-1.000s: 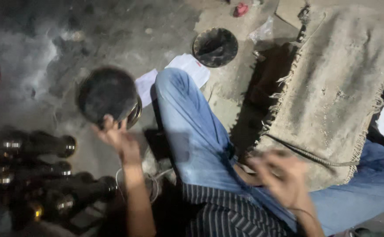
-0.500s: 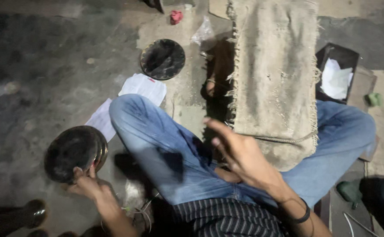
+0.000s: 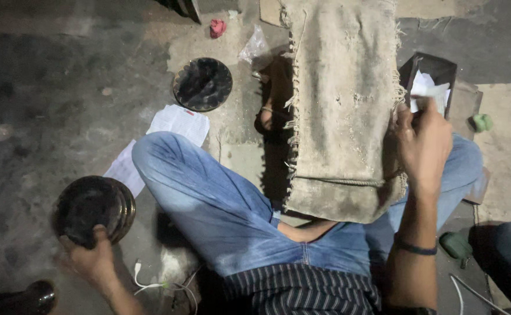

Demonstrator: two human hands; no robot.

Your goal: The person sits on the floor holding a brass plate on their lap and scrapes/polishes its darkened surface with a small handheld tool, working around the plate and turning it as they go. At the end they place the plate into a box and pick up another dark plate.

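I sit on the floor in blue jeans. My left hand (image 3: 89, 259) grips the rim of a dark round metal bowl-like piece (image 3: 95, 207) at the lower left, thumb on its edge. My right hand (image 3: 424, 143) is raised at the right, fingers closed on a white piece of paper (image 3: 427, 93) above a dark open box (image 3: 433, 73). A coarse burlap sack (image 3: 343, 105) lies across my right leg and the floor ahead, just left of that hand.
A second dark round dish (image 3: 203, 83) lies on the floor ahead. White paper sheets (image 3: 176, 122) lie beside my left knee. A white cable (image 3: 150, 283), a dark metal piece (image 3: 28, 297) at the bottom left, green objects (image 3: 482, 122) and another person's leg (image 3: 509, 256) are nearby.
My right hand has moved from my lap up to the right and taken hold of the white paper at the box. The view has shifted right; the left hand keeps its hold on the round piece.
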